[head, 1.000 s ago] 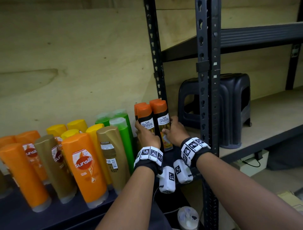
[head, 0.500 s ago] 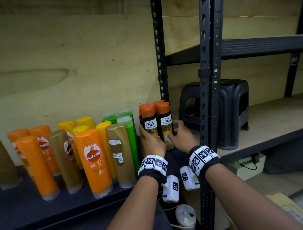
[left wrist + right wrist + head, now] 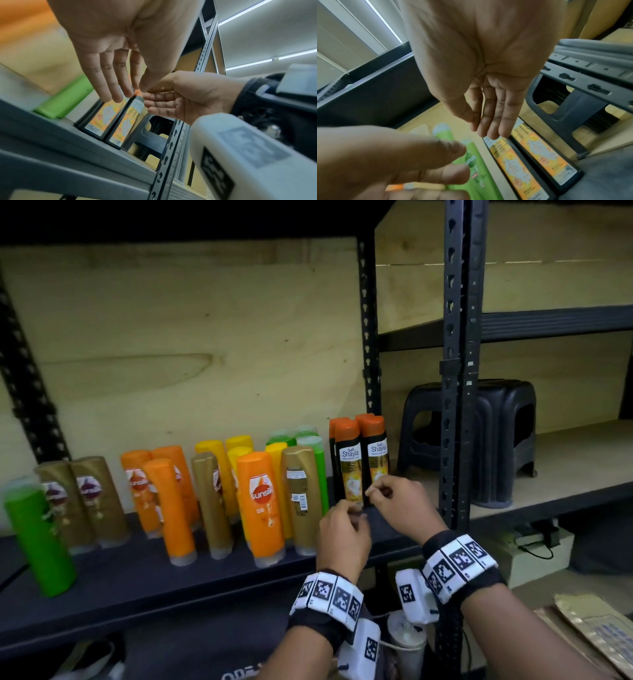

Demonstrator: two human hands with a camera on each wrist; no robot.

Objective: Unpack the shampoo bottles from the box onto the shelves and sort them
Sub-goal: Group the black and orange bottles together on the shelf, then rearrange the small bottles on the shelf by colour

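Shampoo bottles stand upright on a dark metal shelf [image 3: 137, 587]: a green bottle [image 3: 37, 539] near the left end, gold bottles [image 3: 82, 501] behind it, orange Sunsilk bottles [image 3: 262, 505] and yellow bottles [image 3: 219, 463] toward the middle, and black Shayla bottles [image 3: 363, 463] at the right end. On the adjoining wooden shelf [image 3: 565, 460], a dark plastic stool [image 3: 507, 440] sits beside the upright post.

The bases of the two front Shayla bottles [image 3: 363, 463] are being covered by the left hand [image 3: 342, 537] and right hand [image 3: 400, 505]. The rear pair is being hidden except for the orange caps.
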